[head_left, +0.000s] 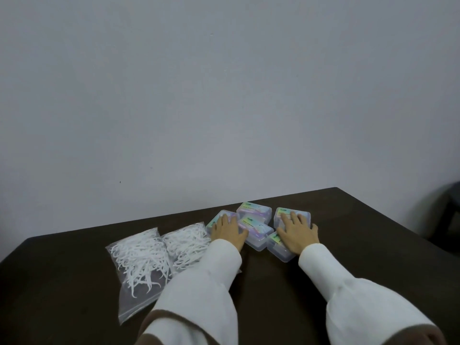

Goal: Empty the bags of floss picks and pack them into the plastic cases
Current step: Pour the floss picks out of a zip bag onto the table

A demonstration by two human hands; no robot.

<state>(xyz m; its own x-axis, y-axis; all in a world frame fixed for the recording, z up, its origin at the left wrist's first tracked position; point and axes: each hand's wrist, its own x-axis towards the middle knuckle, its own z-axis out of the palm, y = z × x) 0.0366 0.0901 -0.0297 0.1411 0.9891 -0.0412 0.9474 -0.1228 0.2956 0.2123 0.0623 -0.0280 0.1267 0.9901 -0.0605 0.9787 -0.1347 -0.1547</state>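
Two clear zip bags of white floss picks lie side by side on the dark table (74, 282): one bag (140, 260) at the left, a second bag (185, 241) to its right, partly under my left sleeve. Several small clear plastic cases with iridescent labels, lids down, cluster at the table's middle, among them a far case (254, 210) and a middle case (256, 232). My left hand (227, 231) rests flat with straight fingers on the leftmost case. My right hand (296, 232) lies flat across two cases at the right.
A plain pale wall stands right behind the table's far edge. A dark chair or stool (448, 210) sits past the table's right corner. Bare dark tabletop shows to the right of the cases and in front of the bags.
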